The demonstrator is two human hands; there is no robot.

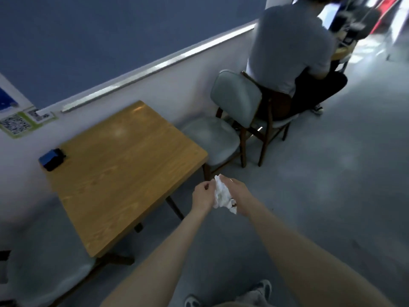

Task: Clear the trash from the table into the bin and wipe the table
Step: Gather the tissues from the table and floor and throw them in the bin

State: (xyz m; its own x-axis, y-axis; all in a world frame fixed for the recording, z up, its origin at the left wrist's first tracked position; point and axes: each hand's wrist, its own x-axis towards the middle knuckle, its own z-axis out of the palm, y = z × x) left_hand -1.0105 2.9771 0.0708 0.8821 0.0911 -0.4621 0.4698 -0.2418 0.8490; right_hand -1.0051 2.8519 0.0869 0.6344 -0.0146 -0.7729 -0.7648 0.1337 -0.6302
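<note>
In a blue-walled café corner, the wooden counter (124,165) carries only a dark box (52,159). Just off its near corner, the left hand (202,197) and right hand (238,196) each clench a crumpled white tissue (222,196). With no bin in view, scraps may fall to the floor.

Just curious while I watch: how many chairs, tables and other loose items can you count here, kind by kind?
Grey-cushioned chairs: 3 (empty, occupied, near-left)
Wooden table: 1 fully seen
Small blue-black box on the table: 1
Crumpled white tissue, held between left hand and right hand: 1
Total: 6
</note>
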